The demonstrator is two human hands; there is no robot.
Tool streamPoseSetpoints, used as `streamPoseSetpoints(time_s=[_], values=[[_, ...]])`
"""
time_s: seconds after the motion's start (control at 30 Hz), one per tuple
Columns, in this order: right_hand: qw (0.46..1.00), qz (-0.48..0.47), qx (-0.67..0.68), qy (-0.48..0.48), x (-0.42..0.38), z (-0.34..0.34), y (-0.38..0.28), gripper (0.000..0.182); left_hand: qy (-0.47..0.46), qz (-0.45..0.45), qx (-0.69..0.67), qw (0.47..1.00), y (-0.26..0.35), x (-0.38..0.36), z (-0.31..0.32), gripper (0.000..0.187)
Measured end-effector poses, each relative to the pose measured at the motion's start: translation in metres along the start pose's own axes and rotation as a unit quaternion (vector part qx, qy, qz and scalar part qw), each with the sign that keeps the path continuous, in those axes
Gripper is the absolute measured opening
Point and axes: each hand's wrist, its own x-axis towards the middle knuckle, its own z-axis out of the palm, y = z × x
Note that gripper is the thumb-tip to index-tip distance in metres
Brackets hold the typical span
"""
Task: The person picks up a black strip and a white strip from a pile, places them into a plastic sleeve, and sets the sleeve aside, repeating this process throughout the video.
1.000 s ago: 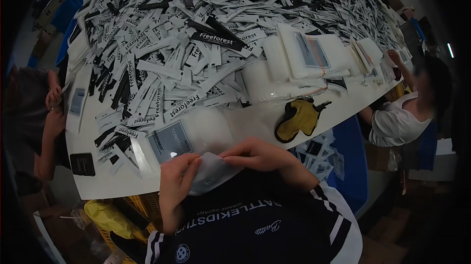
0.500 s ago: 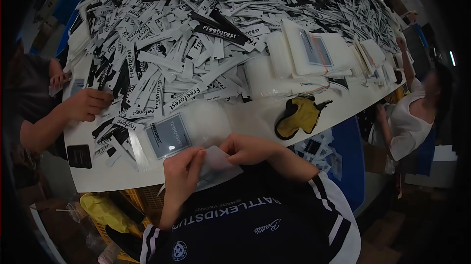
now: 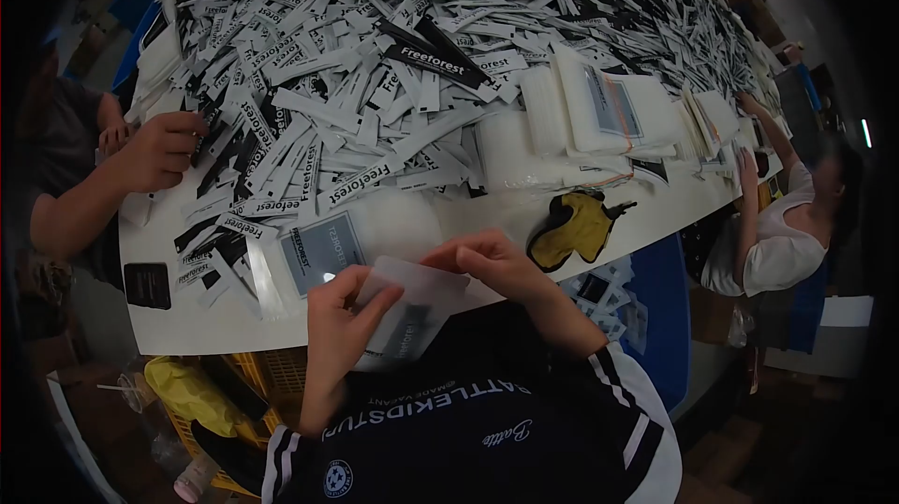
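Observation:
A translucent pouch (image 3: 412, 312) with a grey label is pinched between the thumb and fingers of my left hand (image 3: 346, 321), in front of my chest. My right hand (image 3: 492, 265) is at the pouch's upper right edge, its fingers apart and partly behind the pouch; no grip shows there. Just beyond my hands, a stack of frosted pouches (image 3: 389, 223) with a grey label lies at the table's near edge. A large heap of black and white printed sachets (image 3: 375, 101) spreads behind it.
More pouch stacks (image 3: 613, 115) stand at the right, near a yellow and black cloth item (image 3: 571, 232). A phone (image 3: 148, 286) lies at the left corner. Below the table are a blue bin (image 3: 665, 317) and a yellow crate (image 3: 281, 378). Two people work at the left and right sides.
The pouch has turned and risen so more of it shows. My right hand's fingers have opened from a pinch. The person at left has lifted a hand slightly; the person at right has lowered an arm.

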Motion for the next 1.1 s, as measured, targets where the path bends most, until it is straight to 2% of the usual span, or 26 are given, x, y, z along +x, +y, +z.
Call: streamPoseSetpoints(time_s=[0.03, 0.07, 0.1, 0.17, 0.2, 0.27, 0.3, 0.33, 0.37, 0.4, 0.47, 0.5, 0.57, 0.6, 0.63, 0.7, 0.77, 0.83, 0.97, 1.03, 1.07, 1.1], values=[[1.000, 0.000, -0.004, -0.003, -0.003, 0.001, 0.002, 0.017, 0.005, 0.007, -0.070, 0.997, -0.003, 0.001, 0.002, 0.019], [0.984, -0.058, -0.168, -0.020, -0.007, 0.001, 0.005, 0.017, 0.008, 0.015, -0.141, 0.990, -0.005, 0.002, 0.005, 0.018], [0.937, -0.114, -0.327, -0.036, -0.011, 0.002, 0.008, 0.016, 0.008, 0.018, -0.145, 0.989, -0.004, 0.003, 0.006, 0.018], [0.943, -0.097, -0.316, -0.041, -0.014, 0.003, 0.008, 0.010, -0.025, 0.098, 0.000, 0.995, 0.001, 0.009, 0.008, 0.015], [0.929, -0.126, -0.348, -0.025, -0.014, 0.001, 0.009, 0.008, -0.016, 0.105, -0.005, 0.994, 0.002, 0.011, 0.011, 0.015], [0.909, -0.158, -0.385, -0.016, -0.015, 0.000, 0.006, 0.006, 0.049, 0.256, 0.097, 0.961, 0.002, 0.013, 0.020, 0.014], [0.905, -0.166, -0.391, 0.001, -0.016, 0.001, 0.003, 0.006, 0.056, 0.259, 0.095, 0.960, -0.001, 0.013, 0.022, 0.014], [0.902, -0.174, -0.396, 0.018, -0.017, 0.001, -0.001, 0.007, 0.021, 0.255, 0.078, 0.964, -0.005, 0.013, 0.024, 0.018], [0.893, -0.174, -0.414, -0.005, -0.020, -0.002, -0.012, 0.008, -0.015, 0.250, 0.061, 0.966, -0.006, 0.015, 0.025, 0.022], [0.884, -0.174, -0.432, -0.027, -0.027, -0.008, -0.029, 0.009, -0.012, 0.253, 0.059, 0.966, -0.002, 0.016, 0.025, 0.022], [0.820, -0.064, -0.563, -0.082, -0.049, -0.027, -0.073, 0.019, -0.068, 0.251, 0.007, 0.966, 0.008, 0.015, 0.028, 0.035], [0.816, -0.063, -0.568, -0.082, -0.057, -0.032, -0.083, 0.019, -0.066, 0.254, 0.002, 0.965, 0.003, 0.017, 0.028, 0.035], [0.655, 0.059, -0.746, -0.101, -0.066, -0.036, -0.097, 0.036, 0.053, 0.294, 0.133, 0.945, -0.019, 0.024, 0.024, 0.049], [0.686, 0.042, -0.716, -0.117, -0.060, -0.032, -0.097, 0.043, 0.057, 0.298, 0.129, 0.944, -0.025, 0.027, 0.023, 0.049], [0.682, 0.042, -0.720, -0.117, -0.050, -0.026, -0.095, 0.043, 0.084, 0.274, 0.179, 0.941, -0.030, 0.029, 0.023, 0.052], [0.749, -0.080, -0.654, -0.073, -0.019, -0.014, -0.083, 0.043, 0.109, 0.250, 0.227, 0.935, -0.042, 0.030, 0.024, 0.054], [0.735, -0.247, -0.630, -0.045, 0.031, -0.013, -0.062, 0.036, 0.085, 0.271, 0.249, 0.926, -0.052, 0.032, 0.023, 0.056], [0.626, -0.333, -0.705, 0.024, 0.085, -0.024, -0.037, 0.028, 0.083, 0.263, 0.223, 0.935, -0.053, 0.030, 0.021, 0.054], [0.623, -0.342, -0.704, -0.021, 0.110, -0.028, -0.034, 0.023, 0.114, 0.248, 0.135, 0.953, -0.059, 0.027, 0.018, 0.048], [0.769, -0.247, -0.590, 0.020, 0.101, -0.008, -0.050, 0.023, 0.124, 0.246, 0.130, 0.953, -0.059, 0.025, 0.021, 0.046], [0.768, -0.246, -0.591, 0.022, 0.108, -0.008, -0.054, 0.023, 0.132, 0.245, 0.127, 0.952, -0.058, 0.025, 0.023, 0.045], [0.738, -0.314, -0.592, 0.075, 0.122, -0.010, -0.060, 0.022, 0.131, 0.245, 0.123, 0.953, -0.059, 0.025, 0.023, 0.045]])
